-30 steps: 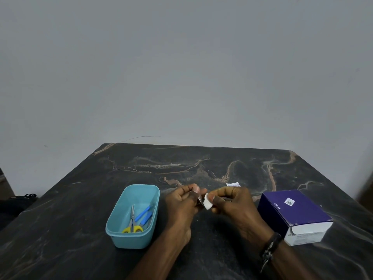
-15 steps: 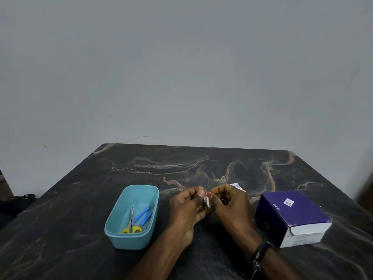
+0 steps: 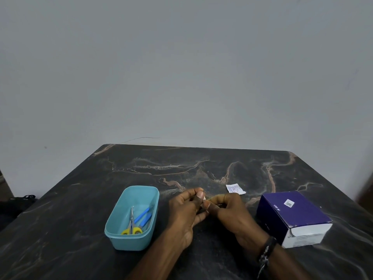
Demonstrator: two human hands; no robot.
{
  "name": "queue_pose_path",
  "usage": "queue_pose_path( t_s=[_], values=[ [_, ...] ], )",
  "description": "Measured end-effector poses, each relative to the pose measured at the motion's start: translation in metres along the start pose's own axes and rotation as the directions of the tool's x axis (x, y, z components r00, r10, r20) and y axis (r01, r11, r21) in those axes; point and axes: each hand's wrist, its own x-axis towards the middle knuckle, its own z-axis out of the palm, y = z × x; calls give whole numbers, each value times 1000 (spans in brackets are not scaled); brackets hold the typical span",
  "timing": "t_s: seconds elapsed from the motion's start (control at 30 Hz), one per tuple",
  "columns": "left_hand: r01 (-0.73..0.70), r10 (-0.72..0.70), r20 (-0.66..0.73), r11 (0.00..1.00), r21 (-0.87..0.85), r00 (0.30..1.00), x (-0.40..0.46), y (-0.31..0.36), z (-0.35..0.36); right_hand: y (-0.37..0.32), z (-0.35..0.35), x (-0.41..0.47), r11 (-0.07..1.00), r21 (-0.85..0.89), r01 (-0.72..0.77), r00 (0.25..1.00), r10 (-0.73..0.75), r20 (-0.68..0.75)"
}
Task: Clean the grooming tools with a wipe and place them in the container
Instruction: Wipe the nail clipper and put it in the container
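My left hand and my right hand meet over the dark marble table. The left fingers curl round a small grooming tool, almost fully hidden between the hands. The right thumb and fingers pinch a small white wipe against it, only a sliver showing. To the left stands a teal container holding yellow-handled scissors and blue-handled tools.
A purple and white box lies to the right of my hands. A torn white wipe wrapper lies on the table behind my right hand. A plain grey wall rises behind the table's far edge.
My hands have closed tighter together, so the wipe and tool show less. The right hand shifted slightly left, which uncovered the wrapper behind it.
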Motion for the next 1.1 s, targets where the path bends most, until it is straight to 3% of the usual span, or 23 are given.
queue_pose_path(
  t_s=[0.17,0.4,0.67,0.9,1.1],
  values=[
    [10,-10,30,1000,11,1000,-2,1,1,-3,-1,-2,990,141,-12,1000,12,4],
    [-4,4,-3,1000,1,1000,-1,5,-2,-6,-4,-3,997,70,-35,997,30,75],
    [-15,13,29,998,65,999,-5,4,0,-8,-2,-2,974,216,-63,998,61,16],
    [-78,78,0,997,-16,997,-2,10,-1,-8,-7,-2,988,74,-137,973,120,197],
    [-275,265,-142,960,-56,954,0,12,-5,-6,-5,0,988,132,-81,997,78,30]
  ],
)
